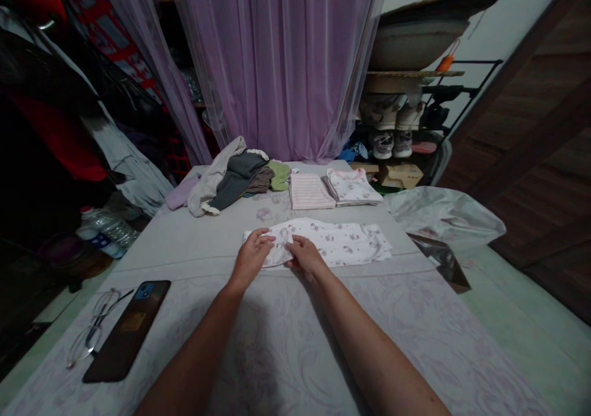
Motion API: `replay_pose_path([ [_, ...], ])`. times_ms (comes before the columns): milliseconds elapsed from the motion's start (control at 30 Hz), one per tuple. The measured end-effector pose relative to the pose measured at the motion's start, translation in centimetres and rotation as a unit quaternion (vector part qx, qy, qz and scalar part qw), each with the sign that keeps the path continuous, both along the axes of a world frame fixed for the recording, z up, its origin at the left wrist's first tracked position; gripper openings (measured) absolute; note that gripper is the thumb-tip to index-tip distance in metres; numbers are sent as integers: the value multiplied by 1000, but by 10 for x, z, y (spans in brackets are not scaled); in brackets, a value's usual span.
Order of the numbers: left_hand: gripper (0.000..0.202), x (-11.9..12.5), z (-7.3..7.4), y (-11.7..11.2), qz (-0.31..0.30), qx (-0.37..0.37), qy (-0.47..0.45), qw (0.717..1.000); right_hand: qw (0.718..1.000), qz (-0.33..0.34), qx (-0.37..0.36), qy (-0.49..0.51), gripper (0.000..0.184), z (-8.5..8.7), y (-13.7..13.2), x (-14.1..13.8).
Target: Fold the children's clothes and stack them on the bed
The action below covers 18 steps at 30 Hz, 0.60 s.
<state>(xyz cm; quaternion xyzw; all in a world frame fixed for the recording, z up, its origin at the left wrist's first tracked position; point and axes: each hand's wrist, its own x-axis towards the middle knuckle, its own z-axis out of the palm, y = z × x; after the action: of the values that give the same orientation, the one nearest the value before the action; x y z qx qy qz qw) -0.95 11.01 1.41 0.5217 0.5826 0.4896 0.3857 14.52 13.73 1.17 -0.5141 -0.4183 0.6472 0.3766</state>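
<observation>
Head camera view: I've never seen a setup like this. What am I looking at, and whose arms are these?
This one picture comes from a camera worn on a person's head, looking forward and down, so the arms are the wearer's own. The left hand and right hand lie on a white printed garment, perhaps gripping it. On the bed-like surface are folded clothes, a loose clothing pile, a phone and glasses.
</observation>
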Motion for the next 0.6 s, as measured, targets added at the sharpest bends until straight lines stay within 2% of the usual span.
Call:
replay_pose_path([
  [67, 33, -19, -6, -4, 60, 35, 103, 992, 998, -9, 22, -62, 38, -4, 5, 1],
  [133, 32, -34, -14, -10, 86, 86, 224, 967, 987, -7, 68, -147, 43, -6, 7, 2],
  [200, 36, -43, -24, -17, 82, 120, 318, 937, 951, 4, 134, -278, 47, -5, 5, 4],
  [267, 41, -45, -34, -23, 72, 117, 379, 915, 899, 17, 182, -397, 52, -2, 1, 8],
  [333, 45, -43, -41, -27, 67, 93, 420, 900, 859, 28, 198, -472, 56, 1, -3, 13],
  [400, 47, -41, -44, -29, 59, 74, 441, 893, 839, 26, 193, -507, 56, 4, -5, 20],
  [600, 53, -39, -42, -32, 20, 60, 464, 883, 835, -34, 179, -519, 54, 2, -2, 46],
])
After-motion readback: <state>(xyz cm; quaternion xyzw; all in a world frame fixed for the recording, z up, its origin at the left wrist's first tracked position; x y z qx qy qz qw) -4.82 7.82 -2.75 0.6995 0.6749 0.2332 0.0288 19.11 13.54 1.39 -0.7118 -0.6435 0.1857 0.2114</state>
